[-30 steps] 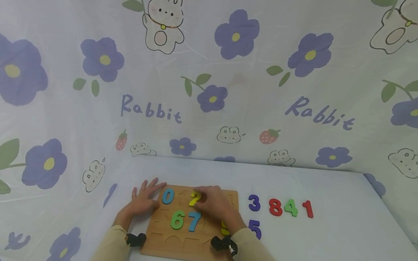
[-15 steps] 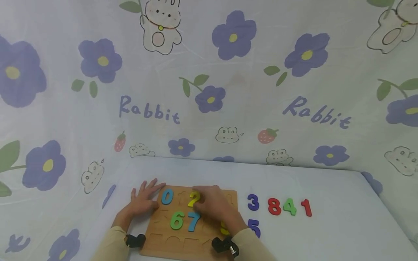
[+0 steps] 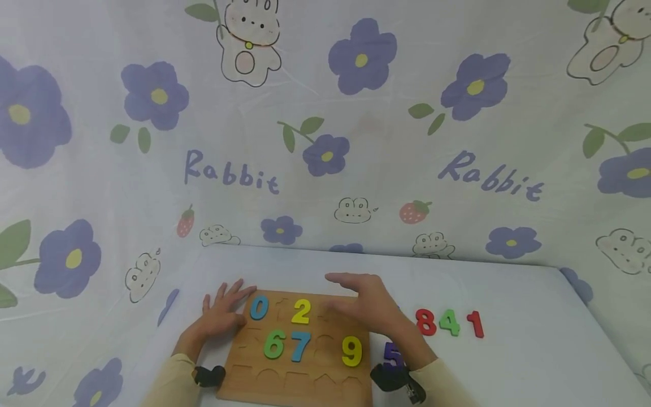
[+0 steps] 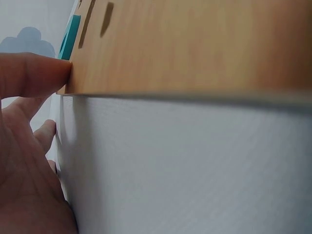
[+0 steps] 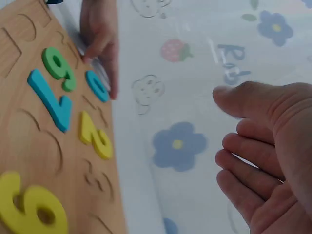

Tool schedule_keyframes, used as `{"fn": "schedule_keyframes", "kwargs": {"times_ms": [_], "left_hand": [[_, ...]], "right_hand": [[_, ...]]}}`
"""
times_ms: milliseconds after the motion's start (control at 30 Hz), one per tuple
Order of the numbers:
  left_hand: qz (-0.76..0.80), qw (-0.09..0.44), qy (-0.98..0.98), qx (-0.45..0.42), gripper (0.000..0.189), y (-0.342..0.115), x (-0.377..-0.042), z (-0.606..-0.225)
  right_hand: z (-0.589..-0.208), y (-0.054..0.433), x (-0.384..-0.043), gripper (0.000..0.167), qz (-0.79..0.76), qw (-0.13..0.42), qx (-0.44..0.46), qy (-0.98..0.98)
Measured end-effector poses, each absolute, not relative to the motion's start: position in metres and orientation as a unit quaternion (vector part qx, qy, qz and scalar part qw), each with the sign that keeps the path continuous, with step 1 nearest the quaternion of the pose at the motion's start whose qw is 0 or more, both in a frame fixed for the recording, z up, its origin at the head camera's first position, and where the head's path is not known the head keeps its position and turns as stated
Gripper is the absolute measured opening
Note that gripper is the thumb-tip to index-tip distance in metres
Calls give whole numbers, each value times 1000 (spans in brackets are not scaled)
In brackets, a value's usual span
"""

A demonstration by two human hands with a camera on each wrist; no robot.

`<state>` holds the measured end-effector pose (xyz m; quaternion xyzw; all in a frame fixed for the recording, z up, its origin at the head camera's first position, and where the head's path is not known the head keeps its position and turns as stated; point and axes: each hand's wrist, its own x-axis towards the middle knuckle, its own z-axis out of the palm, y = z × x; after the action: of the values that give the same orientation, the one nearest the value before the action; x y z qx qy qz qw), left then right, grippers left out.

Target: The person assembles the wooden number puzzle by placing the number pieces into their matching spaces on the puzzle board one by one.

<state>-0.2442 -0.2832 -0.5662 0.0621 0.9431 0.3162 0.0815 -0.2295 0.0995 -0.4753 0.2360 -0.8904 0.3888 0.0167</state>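
A wooden number puzzle board [image 3: 249, 390] lies on the white table. My left hand [image 3: 224, 316] rests at its upper left corner, fingers spread, thumb against the edge; the left wrist view shows the thumb [image 4: 39, 75] touching the wood. Above the board's upper right part hovers my right hand [image 3: 373, 302], holding nothing, thumb and fingers apart. Seated on the board are a blue 0 [image 3: 259, 307], a yellow 2 [image 3: 301, 320], a green 6 [image 3: 274, 354], a blue 7 [image 3: 299, 349] and a yellow 9 [image 3: 352, 362].
Right of the board lie a red 8 [image 3: 425, 331], a green 4 [image 3: 449, 323] and a red 1 [image 3: 475, 324]. A purple 5 [image 3: 391, 353] is partly behind the right wrist, and the right hand hides most of a purple 3. A rabbit-and-flower printed cloth [image 3: 305, 102] hangs behind the table.
My right hand has let go of the yellow 2 and moved right and up. The 2 stays in the top row, and the 9 is now uncovered. The left hand has stayed put.
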Motion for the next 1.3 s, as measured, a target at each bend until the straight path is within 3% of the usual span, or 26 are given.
{"fn": "schedule_keyframes", "kwargs": {"times_ms": [267, 667, 933, 1300], "left_hand": [[310, 81, 946, 60, 81, -284, -244, -569], [309, 90, 945, 52, 82, -283, -242, -567], [310, 90, 945, 52, 82, -283, -242, -568], [319, 83, 942, 60, 80, -283, -244, -568]], "right_hand": [[-457, 154, -208, 56, 393, 6, 252, -885], [-480, 225, -175, 66, 374, -38, 177, -909], [-505, 245, -165, 66, 387, -75, 151, -907], [-530, 250, -164, 64, 383, -63, 169, -906]]}}
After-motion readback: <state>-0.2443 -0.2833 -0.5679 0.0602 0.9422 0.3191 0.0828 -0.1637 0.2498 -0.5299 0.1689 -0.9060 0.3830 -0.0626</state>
